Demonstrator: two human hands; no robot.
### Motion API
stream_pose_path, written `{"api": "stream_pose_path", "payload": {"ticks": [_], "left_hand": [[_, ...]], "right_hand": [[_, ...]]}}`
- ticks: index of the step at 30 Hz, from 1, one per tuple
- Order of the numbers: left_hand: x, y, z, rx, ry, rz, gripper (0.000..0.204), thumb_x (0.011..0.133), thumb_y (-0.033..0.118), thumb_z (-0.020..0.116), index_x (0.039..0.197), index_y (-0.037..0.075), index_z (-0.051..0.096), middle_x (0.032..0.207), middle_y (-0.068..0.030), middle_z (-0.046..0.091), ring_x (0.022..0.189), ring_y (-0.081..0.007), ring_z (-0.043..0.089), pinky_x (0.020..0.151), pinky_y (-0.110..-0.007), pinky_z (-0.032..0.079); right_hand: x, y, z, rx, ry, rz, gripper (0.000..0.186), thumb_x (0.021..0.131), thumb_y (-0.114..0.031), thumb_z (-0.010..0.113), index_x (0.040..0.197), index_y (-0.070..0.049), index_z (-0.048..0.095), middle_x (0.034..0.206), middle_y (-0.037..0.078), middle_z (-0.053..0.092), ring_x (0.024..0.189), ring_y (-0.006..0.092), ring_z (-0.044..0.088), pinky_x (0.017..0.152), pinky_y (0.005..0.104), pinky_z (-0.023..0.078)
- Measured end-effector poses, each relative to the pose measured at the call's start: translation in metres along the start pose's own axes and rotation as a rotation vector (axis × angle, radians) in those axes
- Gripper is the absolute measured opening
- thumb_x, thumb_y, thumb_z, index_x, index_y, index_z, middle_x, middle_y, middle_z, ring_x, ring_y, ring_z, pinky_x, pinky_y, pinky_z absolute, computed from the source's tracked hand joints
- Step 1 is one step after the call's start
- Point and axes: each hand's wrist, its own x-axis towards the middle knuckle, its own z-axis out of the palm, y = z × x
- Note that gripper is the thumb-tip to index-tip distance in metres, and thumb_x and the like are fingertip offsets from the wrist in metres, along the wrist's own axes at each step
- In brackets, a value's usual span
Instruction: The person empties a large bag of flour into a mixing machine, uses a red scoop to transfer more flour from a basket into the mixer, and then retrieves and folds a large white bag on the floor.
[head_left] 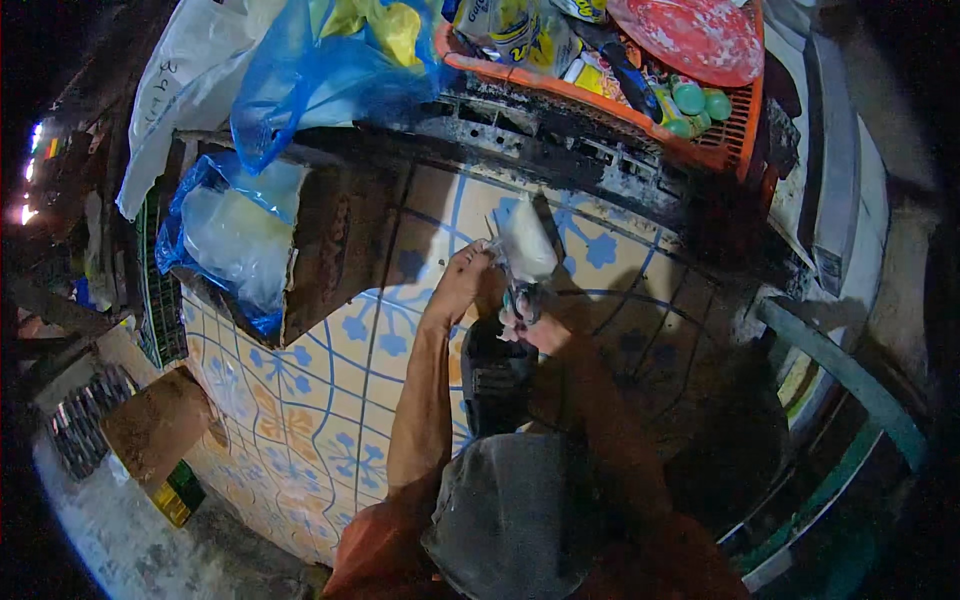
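My left hand (462,282) is closed, pinching the gathered end of a small clear plastic bag (530,245) filled with something white. My right hand (532,328) is wrapped round scissors (519,297), whose blades reach up beside the bag, close to my left fingertips; whether they touch it I cannot tell. Below both hands stands a dark container (495,390), partly hidden by my right hand and the dark fabric near my body.
An orange crate (745,120) of packets and green items and a blue bag (280,100) sit ahead. At left is a cardboard box (335,230) with a plastic-wrapped clear mass (240,240). Patterned tiles (390,350) lie below; a green rail (840,360) runs at right.
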Motion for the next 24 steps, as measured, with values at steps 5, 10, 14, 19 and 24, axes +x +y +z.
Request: {"api": "stream_pose_path", "payload": {"ticks": [5, 10, 14, 19, 24], "left_hand": [[0.009, 0.003, 0.006, 0.041, 0.047, -0.134, 0.023, 0.091, 0.026, 0.048, 0.086, 0.003, 0.053, 0.078, 0.0042, 0.046, 0.07, -0.008, 0.039, 0.067, -0.026, 0.035], [0.009, -0.011, -0.001, -0.066, -0.013, -0.015, 0.024, 0.092, 0.026, 0.048, 0.09, 0.003, 0.054, 0.072, 0.0047, 0.043, 0.068, -0.0065, 0.038, 0.061, -0.024, 0.034], [0.011, -0.013, 0.002, -0.084, -0.007, -0.107, 0.025, 0.091, 0.025, 0.05, 0.098, 0.001, 0.055, 0.072, 0.0045, 0.046, 0.068, -0.0056, 0.04, 0.058, -0.023, 0.035], [0.009, -0.001, 0.002, 0.094, -0.052, -0.068, 0.033, 0.092, 0.029, 0.043, 0.101, -0.001, 0.055, 0.087, -0.0021, 0.057, 0.08, -0.0114, 0.049, 0.072, -0.026, 0.041], [0.008, -0.005, 0.004, 0.012, 0.021, -0.047, 0.034, 0.089, 0.026, 0.042, 0.106, 0.0, 0.056, 0.095, -0.0034, 0.06, 0.088, -0.0138, 0.051, 0.082, -0.028, 0.04]], "right_hand": [[0.003, 0.004, -0.018, 0.213, -0.162, -0.04, 0.027, 0.088, -0.039, 0.054, 0.09, -0.012, 0.05, 0.077, 0.003, 0.047, 0.067, 0.0182, 0.047, 0.064, 0.0334, 0.04], [-0.001, 0.002, 0.003, -0.21, 0.053, -0.156, 0.021, 0.09, -0.033, 0.055, 0.093, -0.014, 0.049, 0.067, 0.001, 0.044, 0.056, 0.0166, 0.044, 0.059, 0.0296, 0.041], [0.001, -0.008, 0.008, -0.031, 0.077, -0.059, 0.038, 0.088, -0.048, 0.057, 0.086, -0.011, 0.05, 0.081, 0.0, 0.05, 0.066, 0.0155, 0.046, 0.067, 0.0325, 0.041], [-0.007, -0.011, 0.019, -0.129, 0.269, -0.05, 0.03, 0.094, -0.037, 0.051, 0.079, -0.012, 0.046, 0.064, 0.001, 0.043, 0.054, 0.0138, 0.043, 0.054, 0.0301, 0.041], [-0.01, -0.009, 0.009, -0.057, 0.035, -0.01, 0.031, 0.087, -0.042, 0.062, 0.099, -0.015, 0.051, 0.075, -0.003, 0.051, 0.071, 0.0128, 0.048, 0.067, 0.0315, 0.043]]}}
